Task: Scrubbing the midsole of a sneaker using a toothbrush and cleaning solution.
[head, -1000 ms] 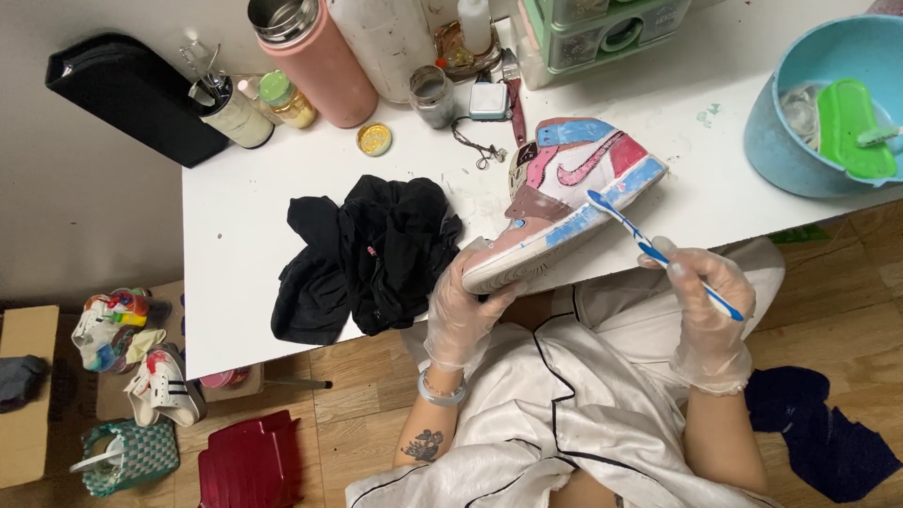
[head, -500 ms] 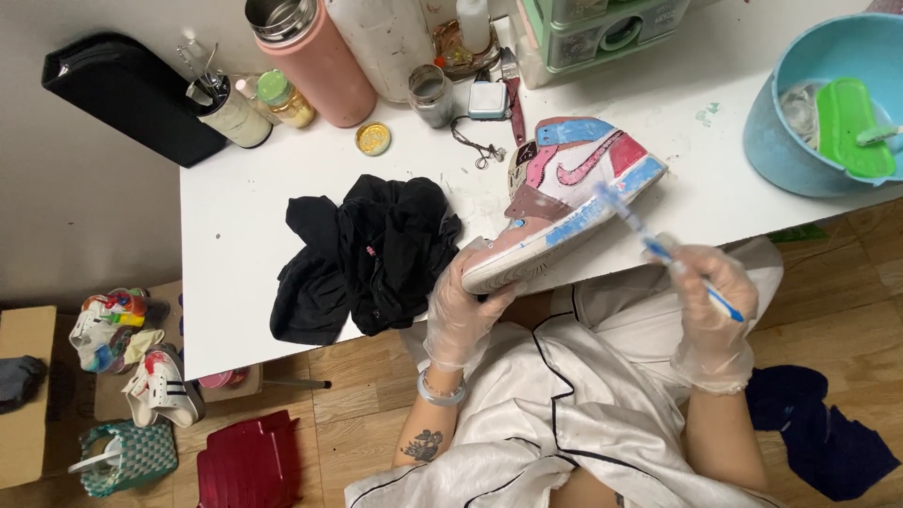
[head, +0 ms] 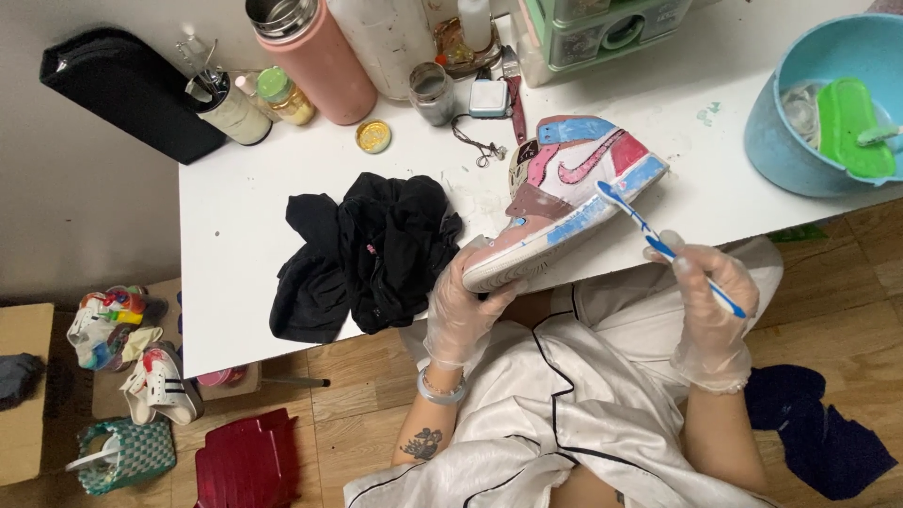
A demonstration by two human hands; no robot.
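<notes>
Toothbrush (head: pixel 670 249) lifted; head at sneaker (head: pixel 564 202) midsole.

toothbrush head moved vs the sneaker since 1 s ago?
Yes. The toothbrush head has slid up the sneaker's sole edge toward the heel, away from the right hand; the sneaker itself sits unchanged against the white table.

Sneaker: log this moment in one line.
left hand: holds sneaker by toe | right hand: holds toothbrush, bristles at sole edge | black cloth: on table

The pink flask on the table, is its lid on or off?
Off. The pink flask stands upright with its steel mouth open and bare; no lid sits on it.
</notes>
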